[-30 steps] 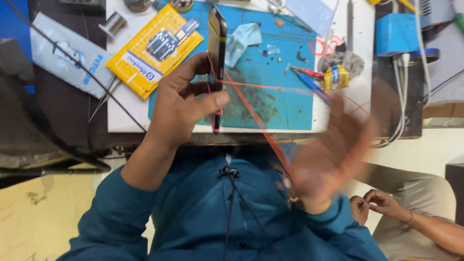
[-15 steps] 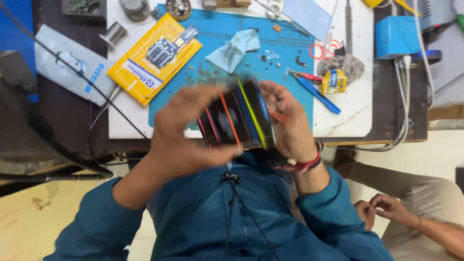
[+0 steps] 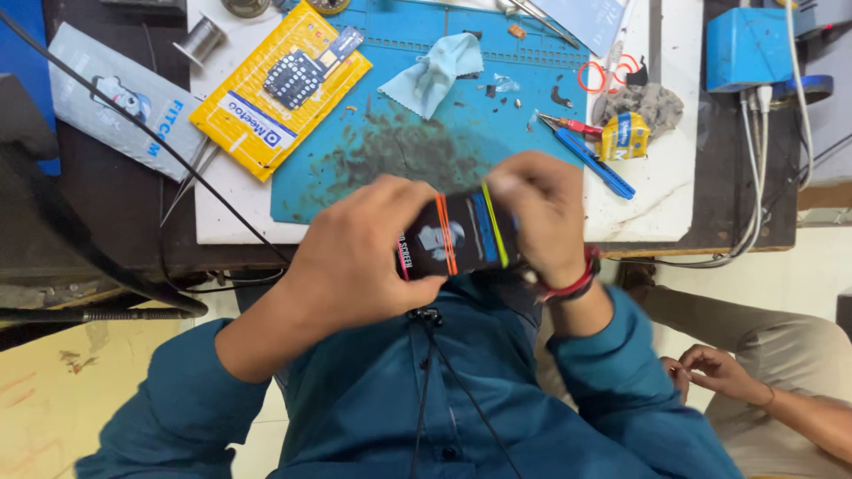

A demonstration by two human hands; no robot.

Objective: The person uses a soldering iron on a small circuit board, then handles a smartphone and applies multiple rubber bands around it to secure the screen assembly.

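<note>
Both hands closed around a dark phone [image 3: 457, 235] wrapped in coloured rubber bands — orange, blue and yellow-green — held up in front of the chest, just this side of the blue work mat [image 3: 417, 151]. Left hand [image 3: 355, 257] clamped over the phone's left end, fingers curled across its face; right hand [image 3: 541, 213] gripping the right end, a red band at the wrist. Slightly blurred, so finer finger placement hard to tell.

Beyond the phone, on the mat: a crumpled light-blue cloth [image 3: 435, 75] near the far edge, small dark scraps beside it. Left of the mat, a yellow packet [image 3: 280, 84] lying askew on the white tabletop [image 3: 657, 195], a solder spool [image 3: 202, 37] beyond it. Right of the mat: a blue-handled tool [image 3: 590, 151], a small yellow-and-blue roll [image 3: 626, 135], a grey lump [image 3: 652, 102] — well apart from the hands. Black cable [image 3: 133, 124] crossing the tabletop's left side toward the near edge. Lower right of the mat, another person's hands [image 3: 710, 368] resting together on a lap.
</note>
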